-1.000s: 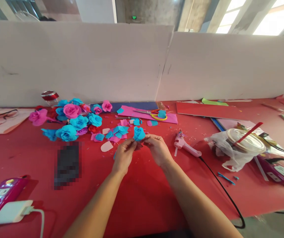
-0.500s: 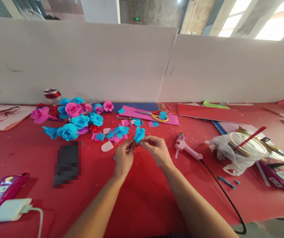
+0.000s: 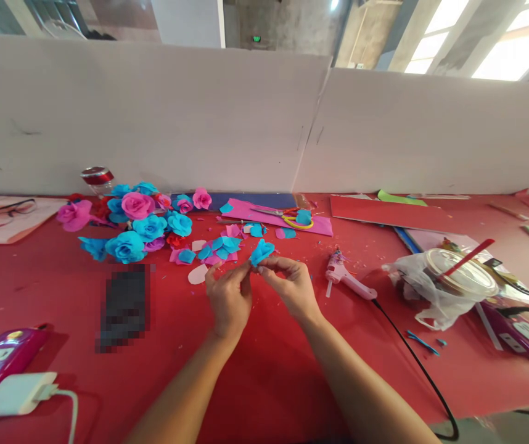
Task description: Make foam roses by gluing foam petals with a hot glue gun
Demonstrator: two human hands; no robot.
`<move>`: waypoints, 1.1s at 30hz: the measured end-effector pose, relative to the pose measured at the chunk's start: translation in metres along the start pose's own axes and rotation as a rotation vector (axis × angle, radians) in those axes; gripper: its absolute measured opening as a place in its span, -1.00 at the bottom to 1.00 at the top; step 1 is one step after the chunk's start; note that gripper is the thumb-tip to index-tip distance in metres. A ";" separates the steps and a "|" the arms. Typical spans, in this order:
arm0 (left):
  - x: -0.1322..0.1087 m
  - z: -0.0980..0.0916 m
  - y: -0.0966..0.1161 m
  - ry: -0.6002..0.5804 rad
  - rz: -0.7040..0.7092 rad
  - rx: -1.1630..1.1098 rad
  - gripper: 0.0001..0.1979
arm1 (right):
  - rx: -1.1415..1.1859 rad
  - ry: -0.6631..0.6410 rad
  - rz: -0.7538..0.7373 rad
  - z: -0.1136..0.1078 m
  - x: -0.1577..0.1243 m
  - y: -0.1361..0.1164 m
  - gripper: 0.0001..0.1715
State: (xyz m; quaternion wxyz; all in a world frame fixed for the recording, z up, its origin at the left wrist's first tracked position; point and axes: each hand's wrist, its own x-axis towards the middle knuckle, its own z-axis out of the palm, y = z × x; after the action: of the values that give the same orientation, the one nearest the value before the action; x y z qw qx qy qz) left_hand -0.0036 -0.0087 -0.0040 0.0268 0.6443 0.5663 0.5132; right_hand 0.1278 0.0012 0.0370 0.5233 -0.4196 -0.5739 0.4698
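Note:
Between my two hands a small blue paper flower (image 3: 261, 252) is held up over the middle of the red table. My left hand (image 3: 231, 297) pinches it low on its left side, fingers closed. Thumb and forefinger of my right hand (image 3: 291, 285) close on its base from the right; the base itself is hidden by the fingertips. Just behind lie loose blue petals (image 3: 224, 245) and pink scraps, and a pale petal-shaped piece (image 3: 198, 274) is beside my left hand. A pink glue gun (image 3: 350, 279) rests to the right of my right hand.
Finished paper flowers (image 3: 137, 228) in blue, pink and red are heaped at the back left. Scissors (image 3: 287, 217) lie on pink paper. At right stand a lidded cup (image 3: 463, 271) in a plastic bag and a power strip (image 3: 523, 333). A blurred dark object (image 3: 123, 308) lies left.
The blue flower has turned from upright to leaning right, its petals spreading wider. My left hand has rotated and shifted slightly left; my right hand stays at the flower's base.

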 end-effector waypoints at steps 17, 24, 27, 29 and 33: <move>0.003 -0.008 -0.004 0.064 0.227 0.232 -0.72 | -0.585 -0.007 -0.367 0.008 -0.014 -0.002 -0.52; 0.007 -0.005 0.008 -0.028 -0.167 -0.159 -0.80 | -0.529 0.013 -0.567 0.006 -0.019 0.000 -0.72; 0.010 -0.009 0.015 -0.092 -0.287 -0.333 -0.80 | -0.298 0.170 -0.391 0.008 -0.018 -0.004 -0.80; 0.011 -0.011 0.017 -0.141 -0.343 -0.446 -0.79 | -0.111 0.216 -0.232 0.008 -0.014 -0.006 -0.88; 0.010 -0.009 0.014 -0.186 -0.397 -0.596 -0.79 | 0.190 0.037 -0.046 0.004 -0.004 -0.006 -0.90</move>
State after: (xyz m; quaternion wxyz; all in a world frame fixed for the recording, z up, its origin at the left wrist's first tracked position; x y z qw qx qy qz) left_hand -0.0016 -0.0116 0.0152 0.3637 0.5296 0.5014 0.5795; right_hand 0.1240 -0.0045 0.0421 0.5819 -0.3634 -0.5266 0.5021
